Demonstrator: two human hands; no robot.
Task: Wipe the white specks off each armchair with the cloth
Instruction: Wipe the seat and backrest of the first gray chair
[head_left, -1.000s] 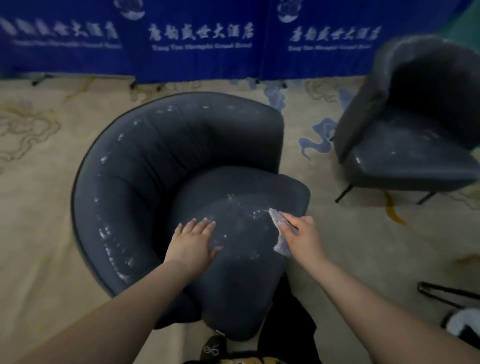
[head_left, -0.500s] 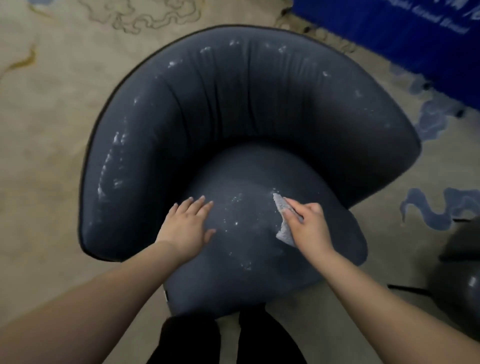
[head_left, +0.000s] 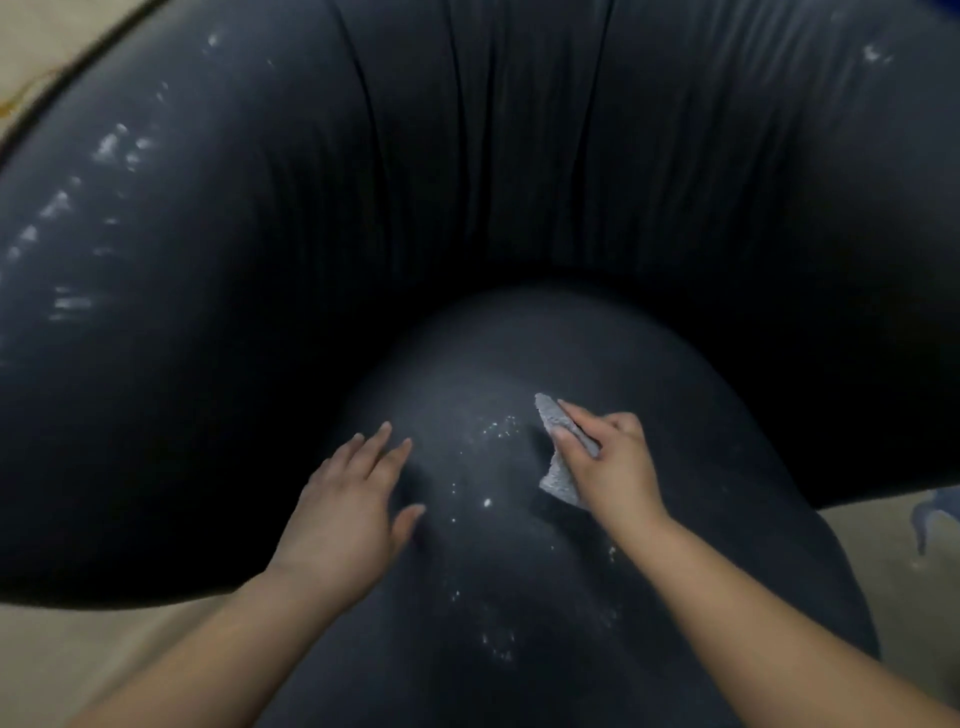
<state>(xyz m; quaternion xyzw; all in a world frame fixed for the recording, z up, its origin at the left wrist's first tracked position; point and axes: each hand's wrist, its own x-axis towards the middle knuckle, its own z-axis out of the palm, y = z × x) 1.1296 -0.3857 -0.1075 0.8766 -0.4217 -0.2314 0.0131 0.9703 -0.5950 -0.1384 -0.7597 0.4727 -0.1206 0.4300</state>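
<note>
A dark grey armchair (head_left: 467, 171) with a curved back fills nearly the whole view. White specks (head_left: 498, 428) are scattered on the middle of its seat cushion, and more white smears mark its left arm (head_left: 67, 244). My right hand (head_left: 610, 462) pinches a small grey cloth (head_left: 558, 457) and holds it against the seat just right of the specks. My left hand (head_left: 353, 499) rests flat on the seat to the left of them, fingers straight and spread.
Beige patterned carpet (head_left: 78, 644) shows at the bottom left, top left and at the right edge beside the chair. The second armchair is out of view.
The view has closed in and tilted down, so the chair now fills the frame. Both hands stay in about the same places on the seat, cloth still held in the right.
</note>
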